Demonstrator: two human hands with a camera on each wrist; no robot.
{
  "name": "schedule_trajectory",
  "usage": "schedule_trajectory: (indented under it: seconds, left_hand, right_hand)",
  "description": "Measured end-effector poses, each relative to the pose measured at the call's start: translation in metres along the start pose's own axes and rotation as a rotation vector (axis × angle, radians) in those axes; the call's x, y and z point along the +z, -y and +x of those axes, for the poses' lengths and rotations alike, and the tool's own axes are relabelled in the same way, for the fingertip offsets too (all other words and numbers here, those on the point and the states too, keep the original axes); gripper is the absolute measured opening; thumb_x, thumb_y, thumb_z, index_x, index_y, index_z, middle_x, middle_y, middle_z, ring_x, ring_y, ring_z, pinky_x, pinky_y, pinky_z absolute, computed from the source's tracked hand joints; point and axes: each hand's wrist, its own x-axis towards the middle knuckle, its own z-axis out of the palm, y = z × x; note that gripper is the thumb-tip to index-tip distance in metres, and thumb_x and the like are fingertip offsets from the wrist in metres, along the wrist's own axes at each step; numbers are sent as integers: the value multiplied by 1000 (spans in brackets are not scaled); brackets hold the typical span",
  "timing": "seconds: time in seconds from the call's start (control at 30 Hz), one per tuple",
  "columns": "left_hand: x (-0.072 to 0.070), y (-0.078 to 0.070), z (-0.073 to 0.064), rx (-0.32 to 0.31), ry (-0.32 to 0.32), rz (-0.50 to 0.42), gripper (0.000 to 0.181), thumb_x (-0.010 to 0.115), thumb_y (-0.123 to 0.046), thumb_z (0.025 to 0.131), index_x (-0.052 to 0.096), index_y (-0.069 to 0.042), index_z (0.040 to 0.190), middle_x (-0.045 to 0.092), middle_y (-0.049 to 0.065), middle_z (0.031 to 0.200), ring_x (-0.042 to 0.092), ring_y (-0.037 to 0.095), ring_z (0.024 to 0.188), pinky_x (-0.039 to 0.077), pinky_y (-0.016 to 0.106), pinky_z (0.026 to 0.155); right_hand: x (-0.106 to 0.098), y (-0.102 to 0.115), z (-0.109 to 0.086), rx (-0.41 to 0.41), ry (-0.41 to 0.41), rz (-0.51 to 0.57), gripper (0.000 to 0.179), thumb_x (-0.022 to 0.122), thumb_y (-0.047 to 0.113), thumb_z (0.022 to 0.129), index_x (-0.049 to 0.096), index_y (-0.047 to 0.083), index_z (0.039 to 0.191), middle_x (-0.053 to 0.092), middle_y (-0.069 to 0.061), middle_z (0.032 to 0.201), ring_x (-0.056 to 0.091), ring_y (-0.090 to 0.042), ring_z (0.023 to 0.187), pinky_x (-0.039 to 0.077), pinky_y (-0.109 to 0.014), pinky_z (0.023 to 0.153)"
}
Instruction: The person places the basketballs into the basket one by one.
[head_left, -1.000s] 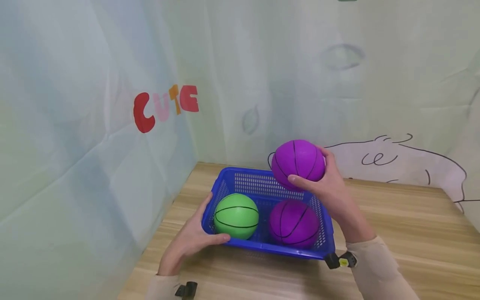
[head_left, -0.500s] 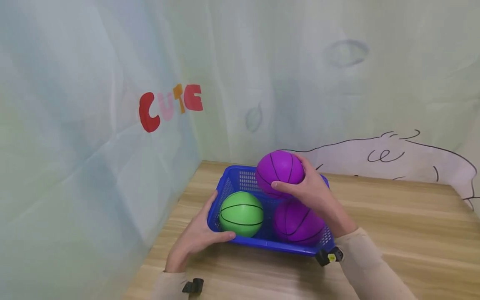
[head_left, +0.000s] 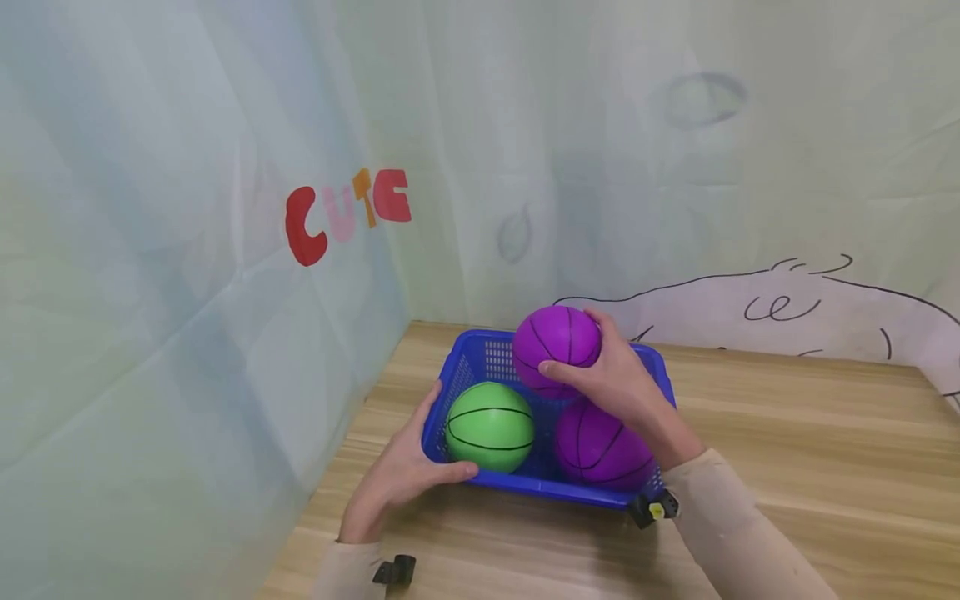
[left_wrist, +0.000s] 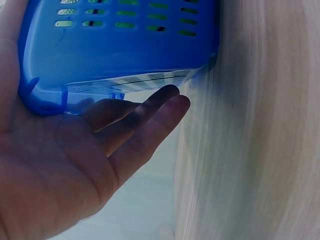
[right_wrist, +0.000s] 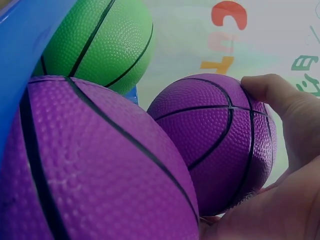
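A blue plastic basket (head_left: 543,487) with slotted walls stands on the wooden table. My left hand (head_left: 405,460) holds its near left corner, thumb along the front rim and fingers against the left side; in the left wrist view, some fingers (left_wrist: 142,132) reach along the outer wall. My right hand (head_left: 626,387) grips a purple ball (head_left: 551,342) with black basketball lines, low over the basket's back part. Another purple ball (head_left: 596,446) lies in the front right, partly covered by the right hand. A green ball (head_left: 490,427) lies in the front left. Whether the gripped ball touches the basket floor is hidden.
The wooden tabletop (head_left: 810,450) extends to the right of the basket. A pale printed curtain (head_left: 480,150) hangs behind and at the left, with coloured letters (head_left: 306,225) on it. Black wrist cameras (head_left: 397,571) sit on the sleeves.
My right hand has brought the purple ball left and down, from above the back right rim to inside the basket's back part. The left hand keeps its place on the corner; the view shifts slightly.
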Motion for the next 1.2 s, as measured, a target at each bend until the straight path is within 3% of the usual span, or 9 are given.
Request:
schedule_trajectory:
  seconds: [0.27,1.2]
  left_hand:
    - [2,-1,1,-7,0,11,138,97,-54,61,11,-37,167,33,10,167,35,38,150,27,67,118]
    - [1,-2,-1,8,7,-9,137,97,-53,63,10,-34,167,27,8,169,31,38,152,25,67,119]
  right_hand:
    - [2,1,0,29,-22,-13,120,82,69,74,25,8,160,61,-16,135,63,-32,122,52,-55,103]
    - [15,-6,4,-10,-64,-88,116,90,57,71,32,2,156,59,-19,135,65,-34,117,56,-54,96]
